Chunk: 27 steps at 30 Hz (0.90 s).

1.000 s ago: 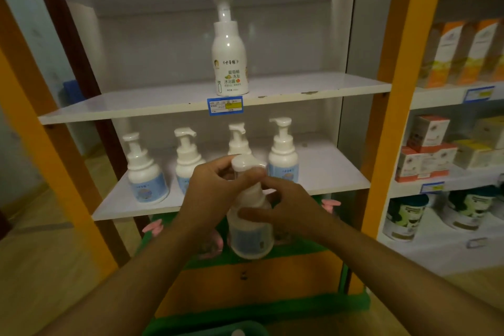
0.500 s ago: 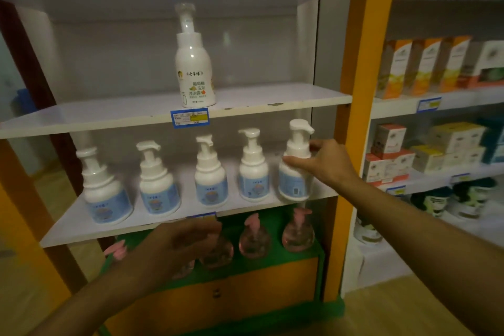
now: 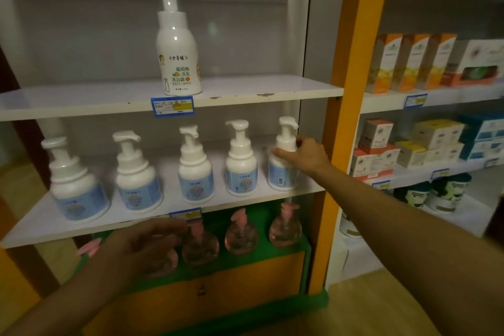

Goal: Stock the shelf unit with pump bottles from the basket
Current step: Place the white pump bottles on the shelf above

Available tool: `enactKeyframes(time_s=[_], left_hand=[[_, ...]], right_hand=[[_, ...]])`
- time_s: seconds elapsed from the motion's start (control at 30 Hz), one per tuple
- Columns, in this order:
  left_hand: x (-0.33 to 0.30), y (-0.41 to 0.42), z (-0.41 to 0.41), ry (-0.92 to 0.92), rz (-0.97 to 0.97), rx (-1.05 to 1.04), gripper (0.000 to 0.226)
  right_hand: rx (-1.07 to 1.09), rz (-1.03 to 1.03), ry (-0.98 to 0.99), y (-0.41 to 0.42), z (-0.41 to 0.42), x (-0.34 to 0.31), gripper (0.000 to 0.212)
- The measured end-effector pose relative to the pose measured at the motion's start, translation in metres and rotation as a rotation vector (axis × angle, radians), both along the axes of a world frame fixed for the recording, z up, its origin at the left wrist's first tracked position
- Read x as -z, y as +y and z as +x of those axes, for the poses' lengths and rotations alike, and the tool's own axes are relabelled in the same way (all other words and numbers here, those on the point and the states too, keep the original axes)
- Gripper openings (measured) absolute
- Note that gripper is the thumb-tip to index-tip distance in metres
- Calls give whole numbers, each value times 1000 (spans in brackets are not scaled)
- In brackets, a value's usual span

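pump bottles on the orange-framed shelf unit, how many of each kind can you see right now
Tall white pump bottle, upper shelf: 1
Short white pump bottles with blue labels, middle shelf: 5, the rightmost under the right hand
Clear pink pump bottles, green ledge: at least 4, more possibly hidden behind the left hand
Total: at least 10

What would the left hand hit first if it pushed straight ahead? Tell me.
Probably the pink pump bottles on the green ledge: the left hand reaches toward them below the middle shelf, though depth is unclear.
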<state>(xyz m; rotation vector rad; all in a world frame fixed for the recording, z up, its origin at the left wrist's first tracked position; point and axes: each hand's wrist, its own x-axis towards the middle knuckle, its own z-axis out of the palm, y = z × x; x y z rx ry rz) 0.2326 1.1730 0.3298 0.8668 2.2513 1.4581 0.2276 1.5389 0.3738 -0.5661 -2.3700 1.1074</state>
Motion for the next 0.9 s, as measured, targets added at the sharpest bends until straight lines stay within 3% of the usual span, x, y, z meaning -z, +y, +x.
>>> enactKeyframes(time_s=[0.1,0.17,0.4,0.6,0.9], left_hand=[[-7,2,4,11,59,-79,23],[-12,5,10,1,114,-127,23],[-25,11,23,-21,111,-160,24],[-29,8,27,-5,98,-193,30],[-30,11,30,-24,102,-209,29]], right_hand=[[-249,-136,12,7,11,-7,64],[-295,-156,42,11,15,-10,59],[18,43,-33,7,-4,-13,62],[-166,-132,35,9,-1,-13,53],[-150,-40,61,3,3,-15,51]])
